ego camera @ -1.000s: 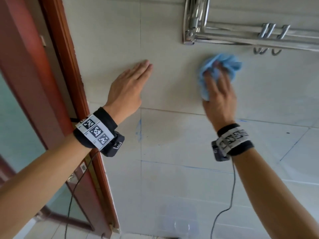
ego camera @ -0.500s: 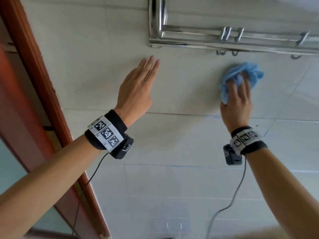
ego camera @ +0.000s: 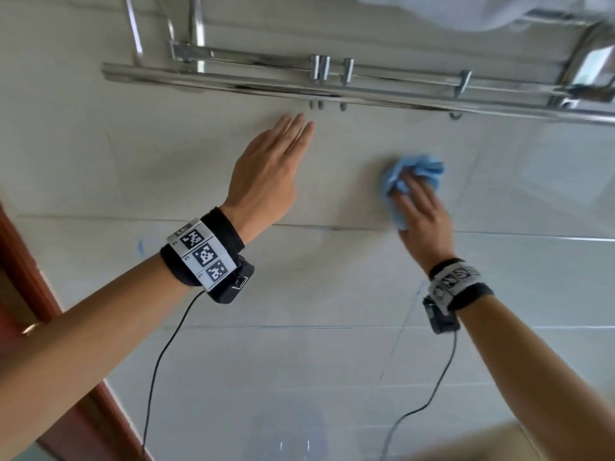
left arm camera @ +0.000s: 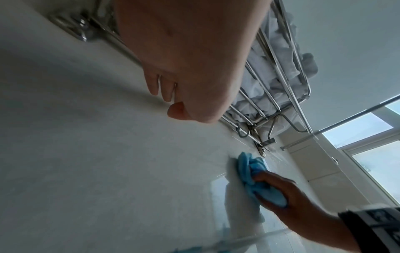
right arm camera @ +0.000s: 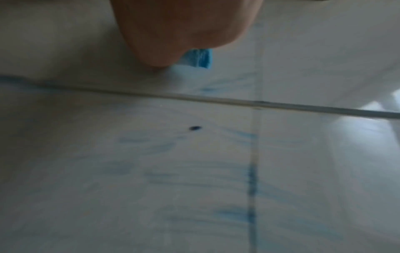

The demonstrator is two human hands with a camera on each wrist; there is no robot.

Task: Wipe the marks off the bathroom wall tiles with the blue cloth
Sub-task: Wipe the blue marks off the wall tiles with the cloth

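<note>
My right hand (ego camera: 424, 221) grips the bunched blue cloth (ego camera: 411, 173) and presses it to a pale wall tile (ego camera: 349, 181), just above a grout line. The left wrist view shows its fingers (left arm camera: 281, 190) curled round the cloth (left arm camera: 253, 172). My left hand (ego camera: 266, 174) lies flat on the same tile with straight fingers, to the left of the cloth and below the rack. A small blue mark (ego camera: 140, 246) sits lower left. Blue smears (right arm camera: 251, 188) and a dark spot (right arm camera: 194, 128) show in the right wrist view.
A chrome towel rack (ego camera: 299, 84) with hooks runs along the wall right above both hands, with white towels (left arm camera: 279, 56) on it. A red-brown door frame (ego camera: 20, 277) stands at the left. A window (left arm camera: 368, 137) is to the right. Wrist cables hang down.
My right hand has swept the cloth rightward along the tile under the rack, then down toward the grout line. My left hand has slid right along the wall, still flat.
</note>
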